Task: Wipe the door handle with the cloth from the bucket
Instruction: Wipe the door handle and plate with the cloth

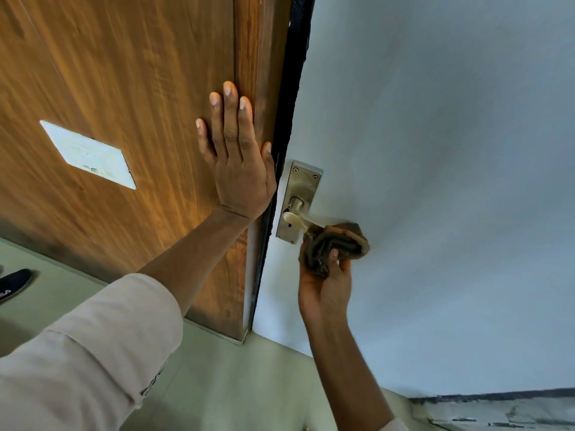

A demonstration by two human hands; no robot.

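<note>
A metal lever door handle (295, 219) on a steel backplate (299, 194) sits on the pale blue door face, near its black edge. My right hand (326, 284) is shut on a bunched brown cloth (337, 244), which presses against the outer end of the lever and hides it. My left hand (236, 160) lies flat with fingers spread on the wooden door panel (124, 88), just left of the black edge. The bucket is out of sight.
A white rectangular label (88, 154) is stuck on the wooden panel. A dark shoe (14, 284) lies on the pale floor at the far left. A dark skirting strip (497, 399) runs along the bottom right.
</note>
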